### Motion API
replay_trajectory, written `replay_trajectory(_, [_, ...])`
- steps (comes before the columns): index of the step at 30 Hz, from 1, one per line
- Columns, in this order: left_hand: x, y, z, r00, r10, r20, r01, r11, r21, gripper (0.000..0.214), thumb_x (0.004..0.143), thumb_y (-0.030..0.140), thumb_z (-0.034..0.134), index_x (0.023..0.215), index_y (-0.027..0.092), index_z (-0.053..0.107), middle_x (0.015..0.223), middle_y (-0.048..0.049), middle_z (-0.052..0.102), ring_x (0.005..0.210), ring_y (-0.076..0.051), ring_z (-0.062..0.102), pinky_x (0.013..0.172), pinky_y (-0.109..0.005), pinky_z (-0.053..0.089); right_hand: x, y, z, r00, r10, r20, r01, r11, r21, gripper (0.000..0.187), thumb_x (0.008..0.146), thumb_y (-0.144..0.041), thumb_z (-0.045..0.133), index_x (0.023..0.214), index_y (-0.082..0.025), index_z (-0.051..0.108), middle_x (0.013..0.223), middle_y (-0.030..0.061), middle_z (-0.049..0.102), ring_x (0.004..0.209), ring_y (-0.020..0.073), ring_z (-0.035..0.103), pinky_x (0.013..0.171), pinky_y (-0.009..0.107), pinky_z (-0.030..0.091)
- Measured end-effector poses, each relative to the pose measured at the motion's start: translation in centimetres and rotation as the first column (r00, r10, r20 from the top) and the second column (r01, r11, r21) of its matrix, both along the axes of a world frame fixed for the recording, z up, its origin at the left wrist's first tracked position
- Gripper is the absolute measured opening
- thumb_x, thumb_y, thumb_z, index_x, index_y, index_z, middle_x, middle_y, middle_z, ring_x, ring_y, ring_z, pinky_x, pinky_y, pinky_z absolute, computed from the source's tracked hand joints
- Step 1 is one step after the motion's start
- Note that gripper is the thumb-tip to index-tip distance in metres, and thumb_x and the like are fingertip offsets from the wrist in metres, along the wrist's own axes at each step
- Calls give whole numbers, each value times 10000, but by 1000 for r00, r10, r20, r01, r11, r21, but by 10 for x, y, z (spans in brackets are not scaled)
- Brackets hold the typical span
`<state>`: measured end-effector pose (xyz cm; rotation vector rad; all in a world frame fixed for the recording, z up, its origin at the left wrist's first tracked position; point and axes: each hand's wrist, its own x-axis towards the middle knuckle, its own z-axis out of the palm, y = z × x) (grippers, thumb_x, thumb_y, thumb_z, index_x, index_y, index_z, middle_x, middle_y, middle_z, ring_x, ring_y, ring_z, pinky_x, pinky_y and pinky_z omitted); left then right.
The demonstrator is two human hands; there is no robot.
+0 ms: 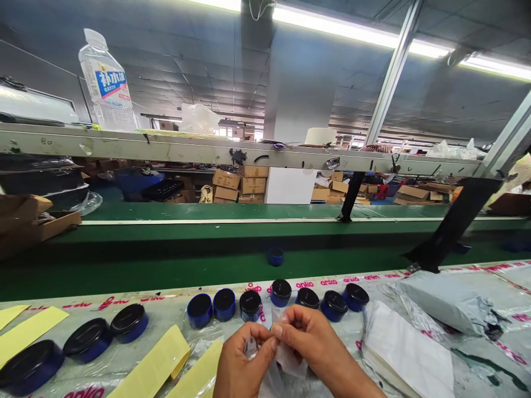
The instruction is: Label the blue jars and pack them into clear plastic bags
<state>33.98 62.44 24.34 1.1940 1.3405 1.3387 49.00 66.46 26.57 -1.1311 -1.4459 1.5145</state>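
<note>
Both my hands meet at the bottom middle of the view. My left hand point(240, 362) and my right hand point(319, 348) pinch a small clear plastic bag point(286, 354) between their fingertips. Just beyond them a row of several small blue jars with black lids point(281, 292) stands on the plastic-covered bench. Larger blue jars with black lids point(129, 321) lie to the left. Yellow paper strips point(160, 362) lie flat near my left hand.
A green conveyor belt point(166, 265) runs across behind the bench, with one blue jar point(276, 256) on it. White and grey plastic bags point(443, 298) lie at the right. A shelf rail point(207, 149) overhead carries a water bottle point(105, 83). Cardboard boxes point(240, 185) stand further back.
</note>
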Motion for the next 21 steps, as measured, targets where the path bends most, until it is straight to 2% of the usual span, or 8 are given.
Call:
replay_trajectory(3, [1, -1, 6, 998, -51, 28, 51, 999, 13, 297, 726, 477, 747, 764, 182, 749, 723, -42, 718, 708, -211, 600, 674, -256, 437, 0, 0, -2, 999, -4, -33, 3, 1000, -21, 517, 693, -621, 797, 722, -198, 501, 567, -54, 504, 493, 81, 401, 463, 209, 277])
replay_trajectory(6, [0, -2, 10, 994, -86, 65, 86, 996, 1, 366, 744, 540, 745, 779, 176, 755, 725, -44, 720, 697, -202, 598, 669, -251, 433, -1, -1, -2, 996, 18, -87, -22, 998, -54, 520, 723, -620, 785, 714, -196, 485, 591, -51, 509, 516, 80, 419, 478, 201, 297])
replay_trajectory(11, [-5, 1, -1, 967, -133, 219, 147, 988, -52, 466, 745, 623, 734, 737, 160, 681, 622, -11, 632, 569, -133, 504, 557, -219, 359, 1, -4, -1, 992, 34, -124, -49, 992, -120, 558, 676, -645, 804, 685, -202, 466, 591, -45, 541, 484, 88, 476, 447, 205, 383])
replay_trajectory(15, [-2, 4, -8, 939, -95, 331, 133, 987, -93, 501, 696, 646, 769, 727, 162, 645, 607, 7, 593, 538, -109, 472, 528, -205, 337, 2, -6, 1, 991, 38, -128, -50, 994, -99, 517, 704, -594, 809, 704, -203, 470, 608, -29, 599, 515, 97, 527, 470, 203, 423])
replay_trajectory(18, [0, 4, -6, 924, -42, 379, 92, 989, -113, 517, 691, 667, 763, 735, 170, 628, 589, 18, 579, 522, -101, 451, 510, -197, 327, 1, -7, -1, 997, 34, -74, -39, 997, -68, 479, 744, -572, 771, 686, -209, 465, 566, -22, 610, 493, 105, 539, 471, 210, 433])
replay_trajectory(21, [0, 3, -1, 924, 31, 382, 12, 994, -111, 499, 666, 641, 792, 739, 171, 641, 603, 23, 578, 552, -107, 469, 530, -192, 353, 2, -4, -6, 999, -42, 0, 42, 999, -26, 470, 728, -552, 767, 652, -219, 445, 517, -38, 580, 443, 97, 505, 443, 208, 416])
